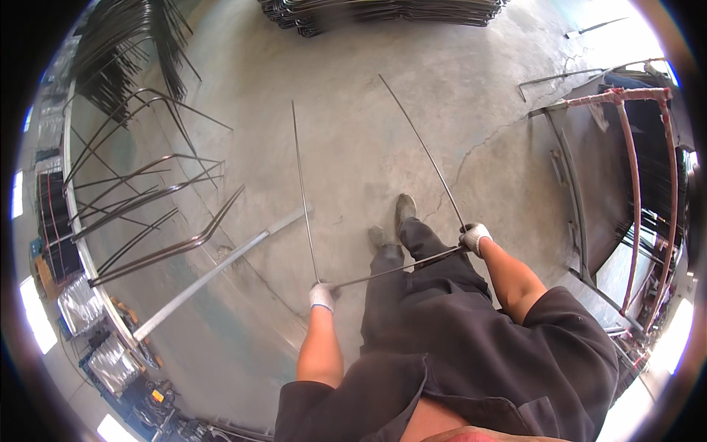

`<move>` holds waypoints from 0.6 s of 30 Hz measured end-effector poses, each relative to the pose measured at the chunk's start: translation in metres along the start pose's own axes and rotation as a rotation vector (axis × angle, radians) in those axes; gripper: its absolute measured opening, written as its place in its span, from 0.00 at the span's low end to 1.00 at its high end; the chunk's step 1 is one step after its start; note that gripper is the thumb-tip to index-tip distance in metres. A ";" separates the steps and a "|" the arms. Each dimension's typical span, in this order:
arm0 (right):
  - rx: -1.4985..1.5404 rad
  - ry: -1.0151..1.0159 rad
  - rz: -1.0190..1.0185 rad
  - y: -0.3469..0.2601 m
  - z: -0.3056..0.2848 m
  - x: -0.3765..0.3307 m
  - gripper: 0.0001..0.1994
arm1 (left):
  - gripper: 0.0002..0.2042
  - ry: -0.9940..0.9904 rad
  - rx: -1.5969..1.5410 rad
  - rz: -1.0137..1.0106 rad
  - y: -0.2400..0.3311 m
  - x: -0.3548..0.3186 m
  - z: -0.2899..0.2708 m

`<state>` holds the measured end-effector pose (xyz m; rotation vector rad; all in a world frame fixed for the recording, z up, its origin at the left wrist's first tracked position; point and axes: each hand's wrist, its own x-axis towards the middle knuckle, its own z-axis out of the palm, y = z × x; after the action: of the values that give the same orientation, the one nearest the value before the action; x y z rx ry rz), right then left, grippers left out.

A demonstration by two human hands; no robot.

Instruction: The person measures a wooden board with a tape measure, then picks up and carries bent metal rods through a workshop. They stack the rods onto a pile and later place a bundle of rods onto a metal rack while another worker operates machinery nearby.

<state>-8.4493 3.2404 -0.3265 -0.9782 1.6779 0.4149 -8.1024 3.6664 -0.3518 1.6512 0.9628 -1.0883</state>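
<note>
Both hands grip a thin dark metal rod frame (pixel 398 273), bent into a U. Its crosspiece runs in front of my thighs, and its two long legs stretch away over the floor. My left hand (pixel 322 294), in a whitish work glove, is closed around the left bend. At the right bend, my right hand (pixel 473 238) is closed in a similar glove, higher in the picture than the left. The far tips of both legs look free, touching nothing that I can see.
Bent rods (pixel 158 191) hang on a rack at left, with a bundle of dark rods (pixel 129 51) beyond. A pale metal bar (pixel 221 274) slants across the left. Stacked bent rods (pixel 383 13) lie far ahead. A cart with reddish wrapped rails (pixel 632 191) stands right.
</note>
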 end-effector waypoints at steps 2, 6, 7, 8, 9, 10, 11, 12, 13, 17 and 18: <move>0.194 -0.011 0.005 0.004 -0.005 0.001 0.20 | 0.19 0.012 -0.098 0.015 0.008 -0.025 0.016; 0.371 -0.059 -0.014 -0.009 -0.017 -0.003 0.24 | 0.18 -0.047 -0.193 0.020 0.012 -0.053 0.029; 0.379 -0.063 -0.021 -0.014 -0.021 -0.006 0.24 | 0.16 -0.062 -0.218 0.020 0.012 -0.059 0.034; 0.389 -0.066 -0.027 -0.019 -0.023 -0.009 0.24 | 0.15 -0.093 -0.265 0.005 0.014 -0.060 0.036; 0.430 -0.075 -0.038 -0.023 -0.025 -0.014 0.24 | 0.14 -0.127 -0.312 -0.011 0.018 -0.059 0.038; 0.471 -0.084 -0.048 -0.026 -0.027 -0.019 0.24 | 0.13 -0.162 -0.359 -0.028 0.019 -0.059 0.041; 0.513 -0.094 -0.057 -0.029 -0.029 -0.025 0.24 | 0.08 -0.135 -0.353 -0.021 0.018 -0.060 0.044; 0.523 -0.105 -0.070 -0.033 -0.031 -0.029 0.25 | 0.07 -0.130 -0.372 -0.012 0.016 -0.059 0.045; 0.533 -0.117 -0.083 -0.036 -0.032 -0.032 0.25 | 0.06 -0.125 -0.392 -0.003 0.015 -0.057 0.045; 0.545 -0.138 -0.106 -0.045 -0.038 -0.043 0.26 | 0.02 -0.210 -0.446 -0.010 0.010 -0.050 0.042; 0.539 -0.137 -0.107 -0.047 -0.038 -0.044 0.26 | 0.01 -0.204 -0.461 -0.008 0.011 -0.050 0.042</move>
<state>-8.4342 3.2027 -0.2639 -0.6180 1.4915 -0.0474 -8.1173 3.6168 -0.3101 1.1413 0.9967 -0.9327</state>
